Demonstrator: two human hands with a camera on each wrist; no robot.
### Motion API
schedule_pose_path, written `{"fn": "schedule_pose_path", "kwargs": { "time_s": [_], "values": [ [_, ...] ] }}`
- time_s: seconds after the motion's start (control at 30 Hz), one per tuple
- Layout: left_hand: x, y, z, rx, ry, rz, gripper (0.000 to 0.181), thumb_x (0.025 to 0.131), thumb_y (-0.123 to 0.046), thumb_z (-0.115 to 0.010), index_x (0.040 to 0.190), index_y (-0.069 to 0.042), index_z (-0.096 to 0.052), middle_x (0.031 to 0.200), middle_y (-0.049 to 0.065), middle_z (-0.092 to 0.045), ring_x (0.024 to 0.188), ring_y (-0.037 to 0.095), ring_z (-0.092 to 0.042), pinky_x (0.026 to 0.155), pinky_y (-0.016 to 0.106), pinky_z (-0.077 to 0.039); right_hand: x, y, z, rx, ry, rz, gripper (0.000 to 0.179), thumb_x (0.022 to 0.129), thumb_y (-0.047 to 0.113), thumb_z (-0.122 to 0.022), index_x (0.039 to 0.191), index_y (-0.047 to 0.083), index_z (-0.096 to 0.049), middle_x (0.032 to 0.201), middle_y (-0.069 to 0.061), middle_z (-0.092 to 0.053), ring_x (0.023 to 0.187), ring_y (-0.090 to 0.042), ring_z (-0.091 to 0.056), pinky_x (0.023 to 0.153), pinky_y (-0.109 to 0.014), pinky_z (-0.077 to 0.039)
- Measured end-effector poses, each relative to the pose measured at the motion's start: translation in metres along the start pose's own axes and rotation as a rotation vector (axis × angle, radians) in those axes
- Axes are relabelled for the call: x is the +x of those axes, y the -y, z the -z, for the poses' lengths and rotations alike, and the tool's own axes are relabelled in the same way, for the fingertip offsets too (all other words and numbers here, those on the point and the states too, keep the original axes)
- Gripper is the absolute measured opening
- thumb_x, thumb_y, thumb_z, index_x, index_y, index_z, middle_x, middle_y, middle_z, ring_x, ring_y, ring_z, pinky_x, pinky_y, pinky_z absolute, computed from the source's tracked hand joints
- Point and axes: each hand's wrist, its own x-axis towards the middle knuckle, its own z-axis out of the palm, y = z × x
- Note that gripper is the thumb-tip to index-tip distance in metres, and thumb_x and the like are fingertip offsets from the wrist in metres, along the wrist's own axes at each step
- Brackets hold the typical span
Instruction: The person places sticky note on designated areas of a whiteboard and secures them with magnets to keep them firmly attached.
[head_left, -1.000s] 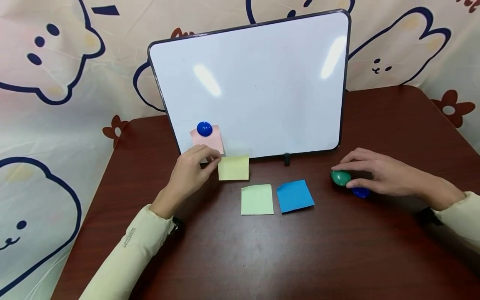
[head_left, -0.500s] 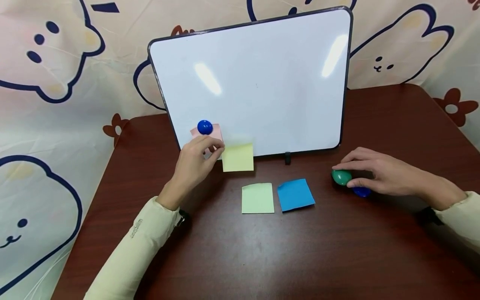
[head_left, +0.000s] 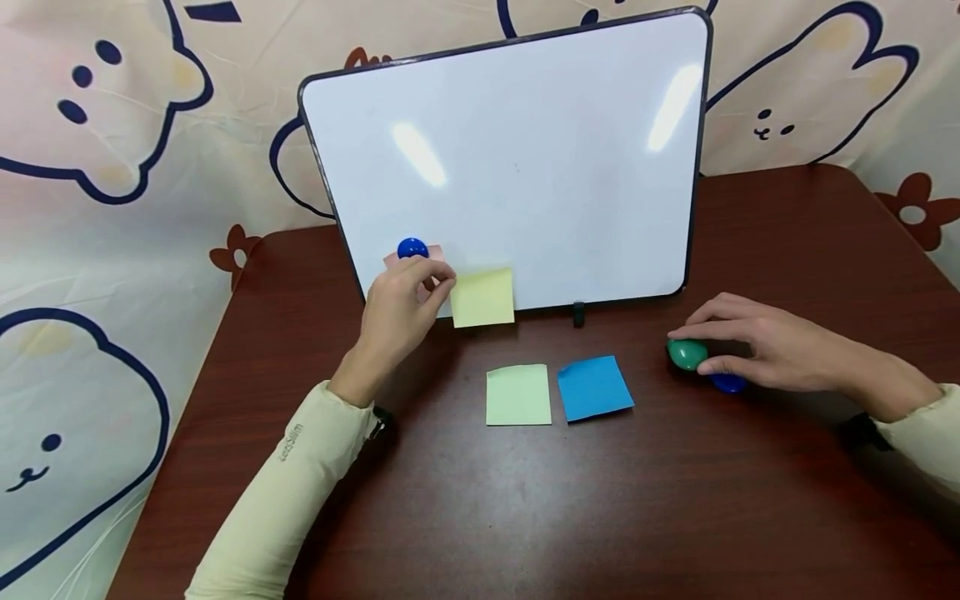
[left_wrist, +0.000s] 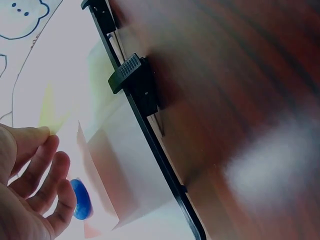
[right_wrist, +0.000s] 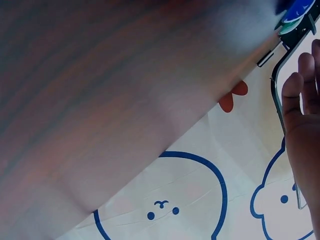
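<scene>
My left hand [head_left: 402, 304] pinches the left edge of a yellow sticky note [head_left: 483, 297] between thumb and forefinger, and the note overlaps the bottom of the whiteboard [head_left: 540, 158]. Partly behind that hand, a pink sticky note [head_left: 438, 252] hangs on the board under a round blue magnet [head_left: 412, 247]. In the left wrist view, the yellow note [left_wrist: 50, 112] looks washed out at the fingertips. On the right side of the table, my right hand [head_left: 772, 346] holds a green magnet [head_left: 687, 354] between thumb and forefinger. Another blue magnet [head_left: 727, 382] lies under the thumb, partly hidden.
A light green sticky note [head_left: 518, 395] and a blue sticky note [head_left: 595, 388] lie side by side on the dark wooden table [head_left: 480, 517]. Black feet [head_left: 578, 314] support the board's lower edge. A patterned cloth [head_left: 97, 242] hangs behind.
My left hand has moved up and slightly right with the yellow note, from below the board's lower edge to over its surface. The right hand stays by the magnets.
</scene>
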Motion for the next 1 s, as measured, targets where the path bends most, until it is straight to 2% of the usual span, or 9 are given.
{"fn": "schedule_pose_path", "kwargs": {
  "time_s": [0.2, 0.4, 0.6, 0.8, 1.0],
  "values": [
    [0.007, -0.006, -0.003, -0.006, -0.041, 0.045, 0.007, 0.091, -0.011, -0.072, 0.095, -0.006, -0.075, 0.084, 0.009, -0.072, 0.076, 0.022, -0.064, 0.067, 0.033, -0.049, 0.0, 0.0, 0.0, -0.009, -0.005, 0.012, 0.058, 0.077, 0.015, -0.086, 0.128, 0.033, -0.065, 0.122, 0.02, -0.057, 0.11, 0.007, -0.046, 0.094, -0.001, -0.035],
    [0.012, -0.012, -0.007, -0.008, -0.068, 0.084, 0.006, 0.091, -0.011, -0.072, 0.093, -0.007, -0.075, 0.084, 0.01, -0.073, 0.072, 0.023, -0.063, 0.084, 0.045, -0.045, 0.002, 0.0, -0.001, -0.013, -0.004, 0.008, 0.057, 0.078, 0.016, -0.085, 0.129, 0.031, -0.066, 0.122, 0.02, -0.057, 0.11, 0.007, -0.046, 0.095, -0.001, -0.034],
    [0.015, -0.015, -0.008, 0.019, -0.068, 0.125, 0.007, 0.091, -0.013, -0.072, 0.093, -0.008, -0.076, 0.085, 0.009, -0.074, 0.071, 0.023, -0.064, 0.086, 0.049, -0.046, 0.002, 0.0, -0.001, -0.017, 0.0, 0.006, 0.055, 0.078, 0.017, -0.085, 0.128, 0.029, -0.066, 0.122, 0.02, -0.057, 0.111, 0.007, -0.046, 0.095, -0.001, -0.034],
    [0.018, -0.015, -0.009, 0.028, -0.086, 0.167, 0.008, 0.091, -0.014, -0.072, 0.094, -0.008, -0.077, 0.085, 0.008, -0.075, 0.069, 0.022, -0.064, 0.081, 0.047, -0.049, 0.003, 0.0, 0.0, -0.018, -0.001, 0.012, 0.055, 0.078, 0.016, -0.085, 0.128, 0.027, -0.067, 0.122, 0.02, -0.057, 0.111, 0.007, -0.046, 0.095, -0.001, -0.034],
    [0.021, -0.015, -0.012, 0.058, -0.126, 0.193, 0.009, 0.09, -0.015, -0.072, 0.095, -0.009, -0.078, 0.086, 0.008, -0.075, 0.068, 0.022, -0.064, 0.065, 0.038, -0.049, 0.003, 0.0, -0.001, -0.01, -0.001, 0.015, 0.055, 0.079, 0.017, -0.085, 0.129, 0.028, -0.066, 0.122, 0.02, -0.057, 0.111, 0.007, -0.046, 0.095, -0.001, -0.034]
  ]
}}
